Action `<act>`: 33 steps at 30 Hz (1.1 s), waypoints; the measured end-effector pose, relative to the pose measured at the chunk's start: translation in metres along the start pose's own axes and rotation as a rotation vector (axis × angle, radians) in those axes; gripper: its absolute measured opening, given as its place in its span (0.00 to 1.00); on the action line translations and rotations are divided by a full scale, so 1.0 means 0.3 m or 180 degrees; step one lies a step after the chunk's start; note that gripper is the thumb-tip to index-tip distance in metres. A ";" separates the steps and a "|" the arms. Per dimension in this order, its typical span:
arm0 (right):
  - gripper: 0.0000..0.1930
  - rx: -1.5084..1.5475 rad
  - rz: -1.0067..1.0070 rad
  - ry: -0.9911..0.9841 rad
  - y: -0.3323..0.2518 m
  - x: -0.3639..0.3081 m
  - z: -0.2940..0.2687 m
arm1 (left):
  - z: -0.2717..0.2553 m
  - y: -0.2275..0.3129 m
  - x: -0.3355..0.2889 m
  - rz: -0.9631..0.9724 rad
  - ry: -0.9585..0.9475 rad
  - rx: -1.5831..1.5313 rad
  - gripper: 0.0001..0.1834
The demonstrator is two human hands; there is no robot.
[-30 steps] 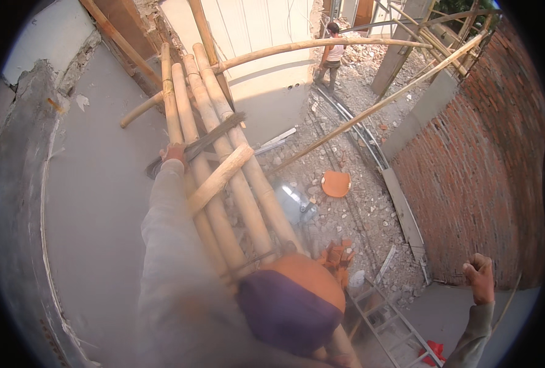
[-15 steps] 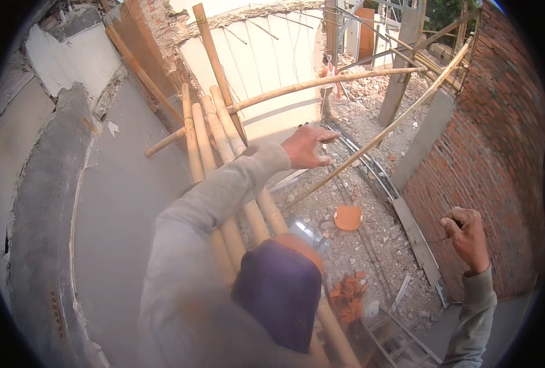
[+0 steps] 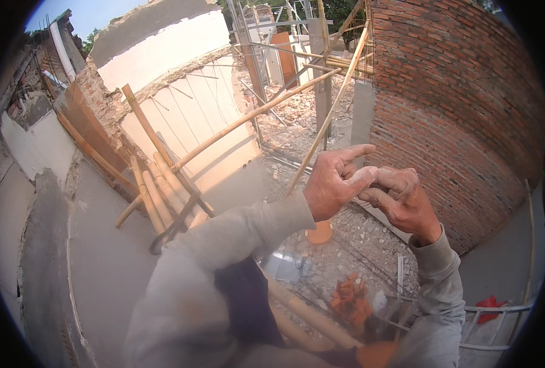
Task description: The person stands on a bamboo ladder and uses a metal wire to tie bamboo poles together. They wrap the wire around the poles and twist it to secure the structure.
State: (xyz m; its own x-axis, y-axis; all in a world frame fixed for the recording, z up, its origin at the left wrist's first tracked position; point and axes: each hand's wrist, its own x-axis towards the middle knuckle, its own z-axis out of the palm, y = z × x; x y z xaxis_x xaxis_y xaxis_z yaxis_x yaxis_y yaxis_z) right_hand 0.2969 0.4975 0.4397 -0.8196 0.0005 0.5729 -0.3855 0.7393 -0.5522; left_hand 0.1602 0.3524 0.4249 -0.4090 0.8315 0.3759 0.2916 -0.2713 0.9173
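Note:
Both my hands are raised together in front of me, high above the ground. My left hand (image 3: 335, 182) has its index finger stretched out and its thumb pale with dust. My right hand (image 3: 402, 201) is curled, its fingertips touching the left thumb. I see no object in either hand. Both arms wear grey sleeves (image 3: 242, 230). Below my left arm lie several bamboo poles (image 3: 156, 196) bound side by side as a scaffold platform.
A red brick wall (image 3: 462, 116) rises at right. A grey plastered wall (image 3: 95, 257) curves along the left. Slanted bamboo poles (image 3: 254, 113) cross the gap. Far below lie rubble, an orange bowl (image 3: 319, 233), broken orange bricks (image 3: 349, 300) and a metal ladder (image 3: 499, 313).
My left hand has left the bamboo poles and swung up to the right. My right hand has risen from low at right to meet it. The view has tilted upward.

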 end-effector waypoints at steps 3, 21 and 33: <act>0.11 -0.0331 -0.0038 0.0111 0.056 0.010 -0.001 | -0.017 -0.017 0.029 0.0547 0.0192 0.0814 0.27; 0.09 -0.0974 0.0872 -0.0288 0.362 -0.139 -0.079 | -0.299 -0.357 0.155 0.0076 0.0174 0.2491 0.19; 0.09 -0.1504 0.0717 -0.0275 0.140 -0.038 -0.177 | -0.126 -0.230 0.113 -0.0168 -0.0498 0.0307 0.15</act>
State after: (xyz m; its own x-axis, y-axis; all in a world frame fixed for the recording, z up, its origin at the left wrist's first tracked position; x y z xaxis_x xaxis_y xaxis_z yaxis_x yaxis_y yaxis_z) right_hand 0.3125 0.5645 0.4422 -0.8997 0.1535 0.4086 0.0208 0.9501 -0.3112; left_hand 0.0937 0.3809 0.3794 -0.2885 0.9107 0.2956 0.3578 -0.1838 0.9155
